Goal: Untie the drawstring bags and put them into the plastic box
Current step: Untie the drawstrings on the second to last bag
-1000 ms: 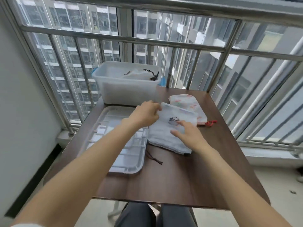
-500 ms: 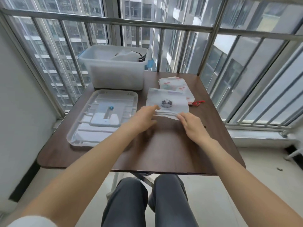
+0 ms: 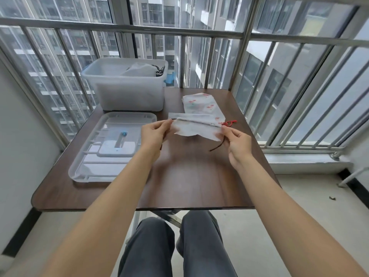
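- Left hand [image 3: 154, 133] pinched the left end of the white drawstring bag [image 3: 196, 127]; right hand [image 3: 237, 141] pinched its right end, w/ the dark cord [image 3: 217, 145] trailing down from that grip toward the tabletop [image 3: 189, 176]; bag was held stretched between both hands, lifted just above the tabletop's middle.
- Second bag [image 3: 201, 105], w/ red print and a red cord [image 3: 229, 122], lay flat near the far right edge of the tabletop, just behind the held one; looked not yet handled.
- Plastic box [image 3: 123, 92] stood at the far left corner, already w/ at least one bag inside; its lid [image 3: 111, 146] lay along the left edge, just beside the left hand.
- Judged step: loosening the mouth of the held bag; cannot tell if the knot was undone.
- Risks: pulling both ends apart could cinch the mouth or tighten the knot instead of freeing it; thin fabric could slip from a fingertip pinch; loose cord could snag the red cord behind it and drag the second bag toward the edge; carrying over to the box, the dangling cord might catch the lid.
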Motion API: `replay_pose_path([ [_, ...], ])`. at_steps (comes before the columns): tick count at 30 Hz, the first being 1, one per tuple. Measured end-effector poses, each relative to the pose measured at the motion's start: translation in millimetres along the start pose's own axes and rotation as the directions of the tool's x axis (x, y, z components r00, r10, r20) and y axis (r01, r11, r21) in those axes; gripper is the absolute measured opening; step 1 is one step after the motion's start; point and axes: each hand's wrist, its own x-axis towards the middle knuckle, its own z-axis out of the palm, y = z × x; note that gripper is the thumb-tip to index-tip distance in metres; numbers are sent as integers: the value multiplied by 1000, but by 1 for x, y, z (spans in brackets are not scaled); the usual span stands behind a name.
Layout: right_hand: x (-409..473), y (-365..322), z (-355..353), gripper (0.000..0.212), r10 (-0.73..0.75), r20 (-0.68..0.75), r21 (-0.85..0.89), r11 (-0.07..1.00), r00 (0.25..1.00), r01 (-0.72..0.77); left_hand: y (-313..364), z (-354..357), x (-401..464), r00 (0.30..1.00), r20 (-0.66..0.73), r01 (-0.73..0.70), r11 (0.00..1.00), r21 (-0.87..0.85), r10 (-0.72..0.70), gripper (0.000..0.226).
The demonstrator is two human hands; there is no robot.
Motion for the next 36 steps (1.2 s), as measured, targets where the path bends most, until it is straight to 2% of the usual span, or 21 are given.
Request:
replay_pose_path([
  [3, 0, 0, 4, 13, 79, -6, 200, 977, 997, -76, 1, 2, -1, 994, 10, 109, 988, -111, -109, 15],
  [7, 1, -4, 6, 15, 182, 27, 485, 857, 983, -172, -4, -4, 3, 947, 65, 322, 918, -230, -316, 18],
  [10, 3, -7, 6, 20, 195, 90, 486, 848, 977, -213, -13, -11, 10, 922, 167, 388, 840, -380, -350, 20],
  [15, 1, -6, 8, 20, 238, 114, 502, 824, 965, -262, -16, -10, 12, 910, 207, 415, 766, -491, -360, 22],
  [17, -1, -9, 13, 25, 193, 105, 413, 884, 975, -220, -10, -4, 11, 938, 130, 347, 855, -384, -323, 32],
  [18, -2, -11, 16, 26, 143, 114, 301, 938, 983, -171, -7, -3, 10, 969, 81, 247, 940, -236, -234, 34],
  [19, -1, -13, 17, 27, 63, 139, 127, 989, 988, -81, -4, -2, 9, 995, 61, 85, 996, -13, -84, 34],
  [20, -1, -18, 18, 27, -34, 192, -101, 993, 981, 54, -3, -2, 9, 990, 103, -123, 958, 258, 99, 32],
  [21, -1, -23, 18, 27, -126, 279, -328, 919, 952, 218, -1, -3, 8, 947, 205, -319, 813, 487, 248, 28],
  [22, 0, -29, 17, 25, -198, 380, -501, 777, 903, 381, 0, -5, 7, 882, 331, -471, 634, 613, 336, 22],
  [24, 5, -39, 13, 19, -275, 570, -638, 446, 774, 628, 2, -12, 7, 761, 516, -646, 395, 653, 392, 14],
  [27, 13, -39, 6, 12, -238, 784, -597, -34, 573, 802, 2, -21, 10, 618, 663, -765, 130, 630, 423, 17],
  [29, 20, -35, 4, 13, -234, 890, -448, -281, 392, 849, 1, -22, 11, 576, 701, -774, 2, 634, 420, 16],
  [30, 21, -35, 3, 24, -214, 925, -376, -391, 314, 840, 1, -23, 11, 571, 709, -766, -42, 641, 415, 13],
  [32, 22, -36, 0, 41, -111, 959, -269, -640, 260, 720, 1, -25, 10, 582, 694, -734, -94, 673, 424, 10],
  [33, 21, -37, -2, 41, -67, 963, -227, -719, 261, 656, 2, -26, 10, 616, 662, -700, -91, 709, 427, 12],
  [34, 19, -38, -4, 39, -50, 958, -221, -754, 282, 619, 4, -25, 10, 655, 623, -657, -86, 749, 428, 14],
  [36, 18, -36, -6, 39, -58, 915, -331, -673, 399, 662, 6, -22, 10, 716, 561, -581, -93, 809, 416, 19],
])
